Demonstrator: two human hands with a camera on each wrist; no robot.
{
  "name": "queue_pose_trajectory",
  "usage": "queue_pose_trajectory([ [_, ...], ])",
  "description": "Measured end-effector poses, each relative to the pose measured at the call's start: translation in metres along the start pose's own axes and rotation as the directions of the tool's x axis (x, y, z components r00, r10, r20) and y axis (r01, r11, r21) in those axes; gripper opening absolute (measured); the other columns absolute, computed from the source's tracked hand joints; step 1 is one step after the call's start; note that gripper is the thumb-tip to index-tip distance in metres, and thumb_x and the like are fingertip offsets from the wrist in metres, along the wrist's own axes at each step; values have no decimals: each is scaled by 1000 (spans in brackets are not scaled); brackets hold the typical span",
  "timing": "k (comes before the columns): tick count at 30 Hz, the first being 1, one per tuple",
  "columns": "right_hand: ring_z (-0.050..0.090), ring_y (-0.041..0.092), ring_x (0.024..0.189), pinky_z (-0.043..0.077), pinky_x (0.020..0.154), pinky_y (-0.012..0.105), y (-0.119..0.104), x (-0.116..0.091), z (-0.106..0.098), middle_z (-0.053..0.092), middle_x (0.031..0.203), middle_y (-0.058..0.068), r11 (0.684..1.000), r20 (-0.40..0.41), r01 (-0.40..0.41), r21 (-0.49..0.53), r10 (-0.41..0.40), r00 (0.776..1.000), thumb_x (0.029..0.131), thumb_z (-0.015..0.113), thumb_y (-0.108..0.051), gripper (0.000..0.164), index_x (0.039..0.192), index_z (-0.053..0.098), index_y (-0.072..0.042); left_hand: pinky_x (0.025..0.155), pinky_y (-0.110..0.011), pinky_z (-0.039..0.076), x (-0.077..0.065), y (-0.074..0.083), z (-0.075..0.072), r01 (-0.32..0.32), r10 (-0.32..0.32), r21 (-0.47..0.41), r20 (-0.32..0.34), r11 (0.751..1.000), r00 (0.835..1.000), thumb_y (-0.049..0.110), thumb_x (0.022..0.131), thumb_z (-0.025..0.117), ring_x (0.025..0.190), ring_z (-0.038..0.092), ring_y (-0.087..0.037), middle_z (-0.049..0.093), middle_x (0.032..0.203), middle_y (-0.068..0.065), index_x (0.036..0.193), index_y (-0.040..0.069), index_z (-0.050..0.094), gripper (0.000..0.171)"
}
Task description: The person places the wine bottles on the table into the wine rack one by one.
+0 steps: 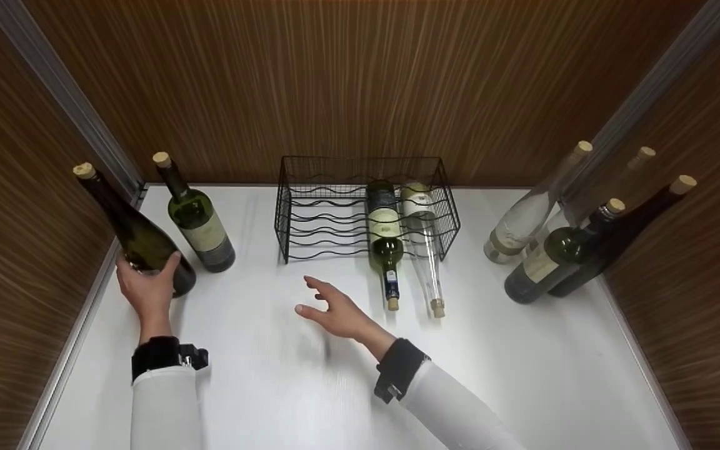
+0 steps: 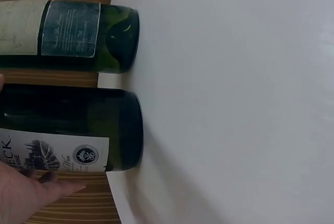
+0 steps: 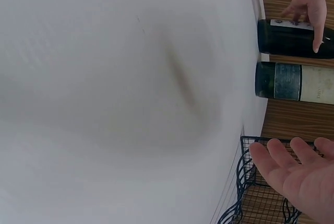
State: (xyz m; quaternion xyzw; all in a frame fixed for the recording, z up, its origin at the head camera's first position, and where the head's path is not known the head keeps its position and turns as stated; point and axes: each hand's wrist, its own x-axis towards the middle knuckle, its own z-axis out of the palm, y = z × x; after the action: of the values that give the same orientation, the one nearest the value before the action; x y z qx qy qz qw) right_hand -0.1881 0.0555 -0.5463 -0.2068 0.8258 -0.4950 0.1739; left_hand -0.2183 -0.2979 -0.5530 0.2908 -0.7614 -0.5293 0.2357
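Observation:
On the left, my left hand (image 1: 147,290) grips a tall dark wine bottle (image 1: 144,240) low on its body, thumb on one side and fingers on the other. The left wrist view shows that bottle's white label (image 2: 57,151) with the hand (image 2: 31,195) beside it. Close by stands a green wine bottle (image 1: 200,228) with a cork. My right hand (image 1: 338,312), holding nothing, hovers in front of the black wire wine rack (image 1: 325,234) with its fingers spread. Inside the rack lie a green bottle (image 1: 387,240) and a clear bottle (image 1: 422,250), corks toward me.
Several corked bottles stand at the right, among them a clear one (image 1: 522,219), a green one (image 1: 544,262) and a dark one (image 1: 625,240). Wood-grain panels (image 1: 360,81) wall in the white table (image 1: 260,387) at the back and both sides.

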Motion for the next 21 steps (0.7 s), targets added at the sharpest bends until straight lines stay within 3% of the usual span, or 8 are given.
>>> queue_pose_trajectory([
  [5,47,35,129,45,99,49,1,1,1,44,147,12,1000,-2,-6,3,6,1000,97,62,-39,68,152,36,-10,111,-25,23,6,-1,-2,-37,38,-37,29,999,999,32,78,83,139,32,-16,38,151,-7,153,13,30,95],
  [13,46,34,131,44,101,48,1,0,2,43,149,10,999,14,-28,21,28,1000,97,61,-41,68,153,35,-13,109,-26,31,2,-5,-6,-63,62,-75,-20,995,998,25,74,87,131,41,-16,47,143,-9,146,9,41,87],
  [21,45,38,131,44,101,48,3,1,1,42,148,13,998,16,-23,61,22,1000,98,61,-39,67,153,35,-12,108,-27,31,-4,-2,-10,-67,64,-79,-42,995,997,24,71,89,129,43,-17,49,140,-10,146,8,41,91],
])
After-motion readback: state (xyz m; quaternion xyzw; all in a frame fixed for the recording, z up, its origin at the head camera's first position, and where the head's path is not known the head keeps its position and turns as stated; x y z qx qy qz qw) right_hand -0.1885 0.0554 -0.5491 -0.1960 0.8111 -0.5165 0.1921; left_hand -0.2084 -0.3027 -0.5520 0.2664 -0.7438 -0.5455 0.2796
